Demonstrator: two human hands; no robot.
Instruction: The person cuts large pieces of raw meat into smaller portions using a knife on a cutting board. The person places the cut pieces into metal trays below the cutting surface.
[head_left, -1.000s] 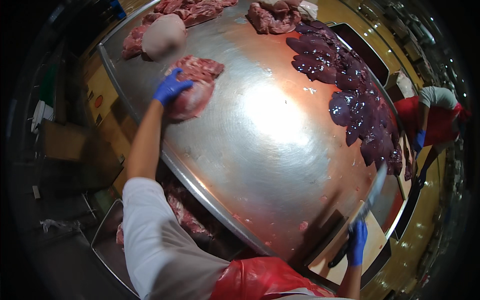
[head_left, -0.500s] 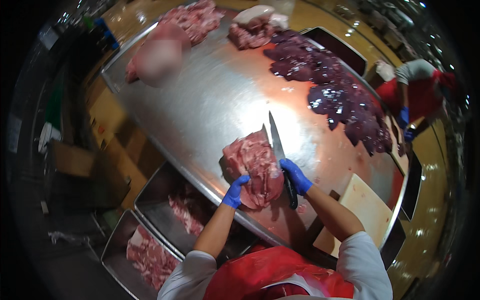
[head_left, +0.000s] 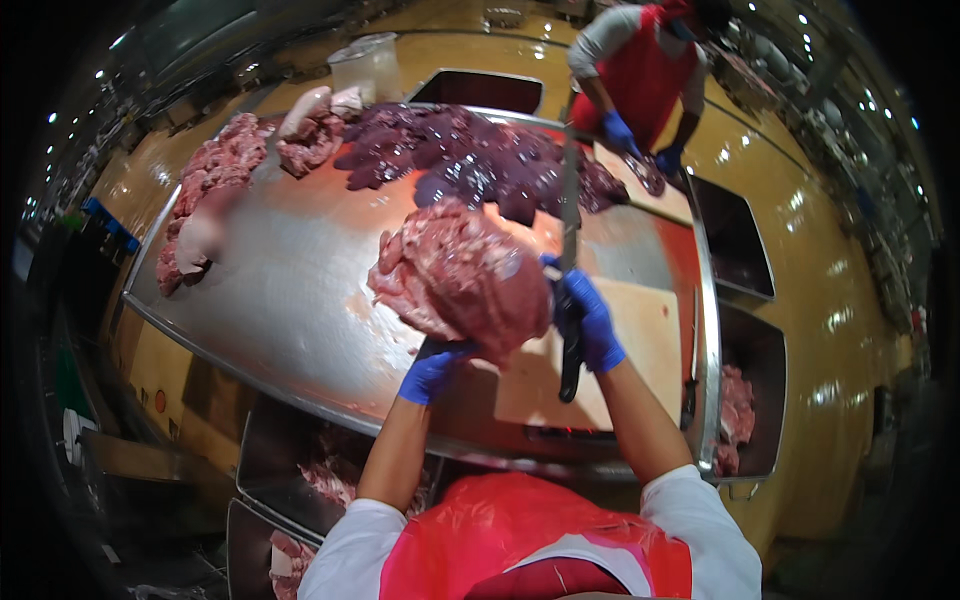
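A large chunk of raw pink meat [head_left: 455, 275] is lifted over the metal table, in front of my body. My left hand [head_left: 435, 370], in a blue glove, grips it from below at its near side; the meat hides most of the fingers. In my blue-gloved right hand [head_left: 595, 320] is a knife [head_left: 570, 210] with a black handle, its long blade pointing up and away. That hand is right at the meat's right side; whether it also bears weight I cannot tell. Behind the knife handle lies a cream cutting board [head_left: 640, 375], partly below the meat.
Dark red livers [head_left: 480, 160] spread along the table's far side. Meat pieces [head_left: 225, 165] lie at the far left of the metal table [head_left: 290, 270]. A co-worker in a red apron [head_left: 650, 80] handles liver at the far right. Metal bins [head_left: 755, 380] with meat flank the table.
The meat has been raised off the table and carried rightward to the cutting board, with both hands moving along. The knife stays in my right hand. My view has turned right.
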